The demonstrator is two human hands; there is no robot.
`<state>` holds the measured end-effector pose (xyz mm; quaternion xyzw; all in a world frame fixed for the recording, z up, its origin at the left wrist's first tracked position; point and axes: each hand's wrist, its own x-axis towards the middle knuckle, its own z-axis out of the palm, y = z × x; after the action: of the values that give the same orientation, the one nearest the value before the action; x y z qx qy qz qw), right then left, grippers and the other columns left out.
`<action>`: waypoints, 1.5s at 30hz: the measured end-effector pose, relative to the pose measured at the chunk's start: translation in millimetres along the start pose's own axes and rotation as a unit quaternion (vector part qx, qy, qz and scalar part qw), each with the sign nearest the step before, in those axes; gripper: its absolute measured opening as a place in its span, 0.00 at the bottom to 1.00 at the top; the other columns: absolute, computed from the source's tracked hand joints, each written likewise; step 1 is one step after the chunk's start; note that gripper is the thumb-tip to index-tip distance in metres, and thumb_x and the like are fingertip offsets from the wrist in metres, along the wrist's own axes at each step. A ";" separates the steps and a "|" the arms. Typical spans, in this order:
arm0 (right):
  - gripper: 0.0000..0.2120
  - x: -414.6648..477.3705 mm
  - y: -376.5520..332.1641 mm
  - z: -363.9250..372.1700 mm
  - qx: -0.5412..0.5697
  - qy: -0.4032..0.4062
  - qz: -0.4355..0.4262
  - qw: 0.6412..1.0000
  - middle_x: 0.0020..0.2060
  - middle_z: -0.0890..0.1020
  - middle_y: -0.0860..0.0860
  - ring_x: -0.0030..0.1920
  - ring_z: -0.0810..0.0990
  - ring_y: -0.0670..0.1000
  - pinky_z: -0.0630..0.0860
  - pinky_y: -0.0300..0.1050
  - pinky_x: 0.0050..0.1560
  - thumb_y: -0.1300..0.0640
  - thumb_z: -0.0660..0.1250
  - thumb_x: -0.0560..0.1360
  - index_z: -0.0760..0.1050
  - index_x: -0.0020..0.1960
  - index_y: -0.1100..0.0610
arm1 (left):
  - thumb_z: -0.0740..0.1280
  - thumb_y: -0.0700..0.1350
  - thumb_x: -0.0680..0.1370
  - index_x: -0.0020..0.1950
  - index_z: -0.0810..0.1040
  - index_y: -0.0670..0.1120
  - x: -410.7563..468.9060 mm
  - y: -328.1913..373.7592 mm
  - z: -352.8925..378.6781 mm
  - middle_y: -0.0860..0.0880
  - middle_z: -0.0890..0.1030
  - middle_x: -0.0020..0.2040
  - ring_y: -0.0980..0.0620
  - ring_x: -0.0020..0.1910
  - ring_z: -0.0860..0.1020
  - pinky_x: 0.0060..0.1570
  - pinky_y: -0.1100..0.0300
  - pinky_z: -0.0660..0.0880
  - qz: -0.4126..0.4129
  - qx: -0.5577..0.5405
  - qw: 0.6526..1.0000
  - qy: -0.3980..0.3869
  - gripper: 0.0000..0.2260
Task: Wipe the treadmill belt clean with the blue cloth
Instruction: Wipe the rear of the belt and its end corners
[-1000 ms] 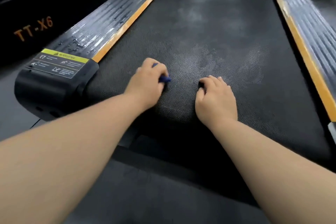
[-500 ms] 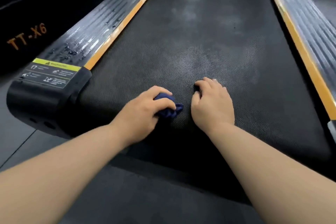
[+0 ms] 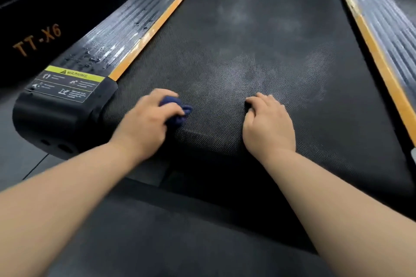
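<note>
The black textured treadmill belt runs away from me, with pale dusty smears across its middle. My left hand grips a bunched dark blue cloth and presses it on the belt's near left end, close to the rear roller edge. Most of the cloth is hidden under the fingers. My right hand rests on the belt to the right of the cloth, fingers curled down against the surface, holding nothing.
Ribbed black side rails with orange strips border the belt on the left and right. A black end cap with a yellow warning label sits at the near left corner. Dark floor lies below the belt's end.
My left hand with the cloth first slid towards me and to the right, then back to the left near the end cap. The right hand has stayed in place.
</note>
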<state>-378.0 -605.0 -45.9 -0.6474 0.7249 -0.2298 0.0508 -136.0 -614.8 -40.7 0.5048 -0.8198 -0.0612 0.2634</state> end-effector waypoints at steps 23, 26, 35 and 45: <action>0.23 -15.9 -9.5 -11.4 0.089 0.023 -0.109 0.990 0.70 0.70 0.48 0.70 0.65 0.48 0.60 0.43 0.70 0.45 0.53 0.79 0.65 0.72 0.50 | 0.69 0.40 0.68 0.74 0.49 0.68 17.6 54.4 -14.6 0.53 0.50 0.78 0.51 0.76 0.56 0.72 0.51 0.60 -0.146 -0.314 0.933 -0.093 0.44; 0.27 -34.4 -23.6 -10.6 0.101 0.009 -0.219 0.970 0.73 0.66 0.52 0.72 0.64 0.51 0.59 0.45 0.71 0.42 0.56 0.76 0.64 0.73 0.49 | 0.65 0.44 0.71 0.75 0.45 0.65 10.3 41.6 -24.0 0.48 0.50 0.79 0.47 0.77 0.47 0.74 0.46 0.45 -0.165 -0.227 0.941 -0.189 0.40; 0.07 46.1 -77.2 28.0 0.097 -0.082 -0.208 0.970 0.56 0.78 0.45 0.57 0.76 0.54 0.73 0.49 0.56 0.44 0.66 0.68 0.73 0.43 0.45 | 0.59 0.42 0.78 0.70 0.71 0.52 -18.8 -32.7 -31.7 0.54 0.69 0.72 0.54 0.74 0.61 0.72 0.56 0.57 -0.191 -0.010 0.981 -0.040 0.20; 0.07 8.5 -75.8 24.9 0.087 -0.033 -0.263 0.960 0.47 0.79 0.50 0.48 0.73 0.56 0.70 0.48 0.52 0.54 0.71 0.70 0.77 0.46 0.54 | 0.55 0.50 0.76 0.67 0.76 0.48 -23.3 -34.6 -16.8 0.45 0.77 0.65 0.43 0.64 0.75 0.60 0.48 0.72 -0.123 0.126 0.984 -0.017 0.21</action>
<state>-300.6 -624.2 -35.9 -0.8154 0.5046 -0.2753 0.0689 -92.0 -608.6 -47.7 0.6297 -0.7569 0.0020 0.1748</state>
